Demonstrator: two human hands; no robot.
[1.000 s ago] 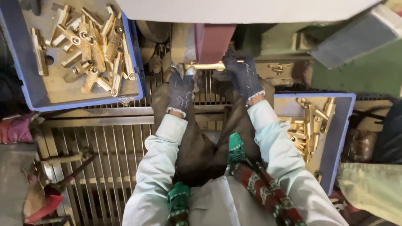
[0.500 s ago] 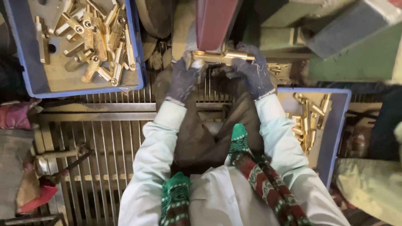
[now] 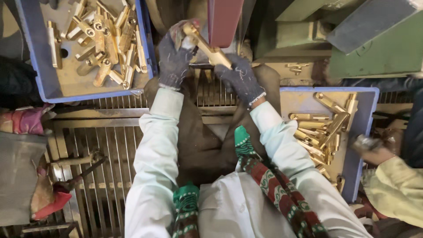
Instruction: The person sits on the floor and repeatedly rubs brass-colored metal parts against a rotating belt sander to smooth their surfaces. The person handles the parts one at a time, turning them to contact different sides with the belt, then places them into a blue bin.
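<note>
While gripped by both gloved hands, brass part (image 3: 206, 44) lies diagonal: left hand (image 3: 174, 55) closed on upper end, right hand (image 3: 240, 79) closed on lower end.

just the one view here, a camera sitting on the person's head and looking almost straight down over their own chest and sleeves; it's facing forward toward the red belt housing (image 3: 224, 20) at the top edge; it's sitting close, so the left hand (image 3: 175, 55) and right hand (image 3: 240, 77) are filling the upper middle; the blue tray (image 3: 145, 48) is getting cropped top left, the second blue tray (image 3: 363, 145) is landing on the right, and a co-worker's sleeve (image 3: 396, 189) is poking in at the far right edge; no second view is sharing anything with it.
</note>
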